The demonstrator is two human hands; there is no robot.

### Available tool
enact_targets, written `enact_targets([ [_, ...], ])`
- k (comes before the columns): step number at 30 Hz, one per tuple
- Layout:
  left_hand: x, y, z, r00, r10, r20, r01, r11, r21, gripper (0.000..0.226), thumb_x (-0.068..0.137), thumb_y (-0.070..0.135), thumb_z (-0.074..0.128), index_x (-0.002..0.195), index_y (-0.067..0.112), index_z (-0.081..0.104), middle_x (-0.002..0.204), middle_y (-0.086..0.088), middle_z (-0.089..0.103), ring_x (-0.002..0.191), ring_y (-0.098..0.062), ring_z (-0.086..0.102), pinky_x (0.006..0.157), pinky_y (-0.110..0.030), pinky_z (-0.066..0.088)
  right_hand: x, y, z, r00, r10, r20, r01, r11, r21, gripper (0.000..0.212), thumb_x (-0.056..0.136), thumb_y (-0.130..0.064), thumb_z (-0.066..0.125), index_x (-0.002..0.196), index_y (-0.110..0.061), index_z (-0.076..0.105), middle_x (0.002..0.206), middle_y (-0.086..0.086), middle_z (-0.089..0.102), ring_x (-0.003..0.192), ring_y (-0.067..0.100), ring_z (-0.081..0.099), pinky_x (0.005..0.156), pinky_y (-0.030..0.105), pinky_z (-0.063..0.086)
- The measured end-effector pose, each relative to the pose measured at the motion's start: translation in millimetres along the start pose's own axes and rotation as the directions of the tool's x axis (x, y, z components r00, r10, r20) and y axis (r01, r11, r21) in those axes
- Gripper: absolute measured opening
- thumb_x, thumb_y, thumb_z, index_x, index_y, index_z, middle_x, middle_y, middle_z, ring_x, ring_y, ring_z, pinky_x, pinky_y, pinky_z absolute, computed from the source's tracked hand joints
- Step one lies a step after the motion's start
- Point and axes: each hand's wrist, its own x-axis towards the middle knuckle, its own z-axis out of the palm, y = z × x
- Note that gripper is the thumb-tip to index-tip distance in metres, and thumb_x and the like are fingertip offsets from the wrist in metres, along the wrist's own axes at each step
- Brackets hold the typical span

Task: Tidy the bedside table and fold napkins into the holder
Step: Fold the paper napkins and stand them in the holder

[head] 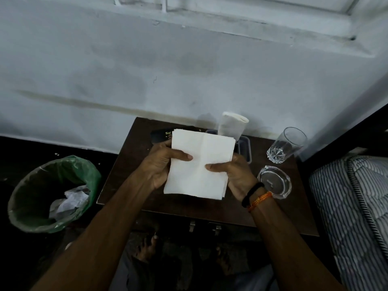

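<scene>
I hold a white napkin (pixel 199 164) flat above the dark wooden bedside table (pixel 130 185). My left hand (pixel 161 164) grips its left edge with the thumb on top. My right hand (pixel 237 177) grips its right edge the same way. The napkin shows a crease down its middle and looks several layers thick. Behind it, a dark holder (pixel 245 148) stands at the table's back, partly hidden. A folded white napkin (pixel 231 124) sticks up out of it.
A clear drinking glass (pixel 285 145) stands at the table's back right. A glass ashtray (pixel 275 181) sits beside my right wrist. A dark card (pixel 161 135) lies behind the napkin. A green-lined bin (pixel 52 192) with crumpled paper stands left. Striped bedding (pixel 352 206) lies at right.
</scene>
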Motion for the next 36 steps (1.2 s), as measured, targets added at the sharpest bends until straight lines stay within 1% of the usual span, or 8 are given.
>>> enact_targets([
  [4, 1, -11, 3, 0.999, -0.040, -0.021, 0.042, 0.993, 0.108, 0.039, 0.073, -0.006, 0.070, 0.109, 0.011, 0.072, 0.107, -0.013, 0.074, 0.102, -0.034, 0.069, 0.082, -0.046, 0.058, 0, 3, 5, 0.993, -0.087, -0.075, 0.085, 0.996, -0.024, 0.042, 0.076, 0.014, 0.070, 0.116, 0.002, 0.067, 0.114, 0.018, 0.072, 0.104, 0.032, 0.069, 0.087, 0.047, 0.058],
  [8, 3, -15, 3, 0.999, 0.017, -0.042, -0.002, 0.943, 0.333, 0.037, 0.082, 0.006, 0.071, 0.117, 0.017, 0.069, 0.113, -0.009, 0.073, 0.110, -0.031, 0.065, 0.098, -0.054, 0.051, -1, 7, 6, 0.984, -0.123, -0.132, 0.098, 0.979, -0.180, 0.038, 0.076, 0.013, 0.073, 0.098, -0.018, 0.071, 0.096, 0.001, 0.075, 0.095, 0.024, 0.071, 0.081, 0.038, 0.060],
  [16, -14, -16, 16, 0.968, 0.251, 0.012, -0.233, 0.879, 0.415, 0.032, 0.095, 0.011, 0.061, 0.127, 0.017, 0.061, 0.119, -0.003, 0.068, 0.110, -0.016, 0.064, 0.094, -0.033, 0.053, -4, 8, 6, 0.947, -0.237, -0.217, 0.193, 0.959, -0.206, 0.044, 0.072, 0.008, 0.080, 0.096, -0.027, 0.070, 0.096, -0.009, 0.074, 0.088, 0.003, 0.072, 0.079, 0.025, 0.059],
  [20, -6, -36, 3, 0.991, 0.133, 0.013, -0.114, 0.787, 0.606, 0.045, 0.090, 0.014, 0.068, 0.133, 0.020, 0.056, 0.121, 0.003, 0.065, 0.114, -0.018, 0.060, 0.100, -0.043, 0.051, -7, 24, 1, 0.976, -0.111, -0.190, 0.034, 0.930, -0.367, 0.050, 0.066, 0.005, 0.085, 0.103, -0.025, 0.069, 0.105, -0.004, 0.073, 0.103, 0.017, 0.069, 0.090, 0.039, 0.058],
  [23, -2, -48, -1, 0.999, 0.053, -0.007, -0.034, 0.723, 0.690, 0.046, 0.087, 0.017, 0.069, 0.131, 0.022, 0.058, 0.123, -0.001, 0.066, 0.115, -0.022, 0.061, 0.100, -0.051, 0.050, -8, 37, 1, 0.961, -0.060, -0.268, -0.067, 0.896, -0.439, 0.047, 0.062, 0.004, 0.088, 0.089, -0.029, 0.068, 0.104, 0.004, 0.073, 0.100, 0.023, 0.069, 0.087, 0.040, 0.058],
  [28, 1, -55, 0, 0.996, 0.080, -0.033, -0.036, 0.729, 0.684, 0.045, 0.086, 0.012, 0.065, 0.131, 0.014, 0.060, 0.123, -0.007, 0.067, 0.114, -0.026, 0.061, 0.101, -0.052, 0.049, -9, 58, 9, 0.909, -0.077, -0.410, -0.197, 0.788, -0.584, 0.051, 0.056, -0.016, 0.092, 0.103, -0.011, 0.074, 0.106, 0.007, 0.074, 0.097, 0.025, 0.069, 0.079, 0.030, 0.056],
  [33, -2, -57, 5, 0.987, 0.154, -0.049, -0.091, 0.777, 0.623, 0.057, 0.079, 0.028, 0.063, 0.133, 0.012, 0.058, 0.125, -0.006, 0.066, 0.115, -0.024, 0.061, 0.101, -0.049, 0.049, -12, 56, 18, 0.873, -0.211, -0.440, -0.127, 0.773, -0.622, 0.039, 0.067, -0.023, 0.087, 0.102, -0.013, 0.074, 0.103, 0.008, 0.076, 0.095, 0.028, 0.070, 0.078, 0.032, 0.055],
  [36, -6, -53, 11, 0.970, 0.242, -0.028, -0.189, 0.822, 0.537, 0.040, 0.088, 0.002, 0.066, 0.123, 0.020, 0.060, 0.120, -0.004, 0.067, 0.111, -0.020, 0.064, 0.098, -0.039, 0.051, -14, 53, 22, 0.844, -0.294, -0.449, -0.063, 0.776, -0.628, 0.034, 0.071, -0.023, 0.084, 0.102, -0.014, 0.075, 0.101, 0.007, 0.076, 0.093, 0.026, 0.071, 0.075, 0.031, 0.056],
])
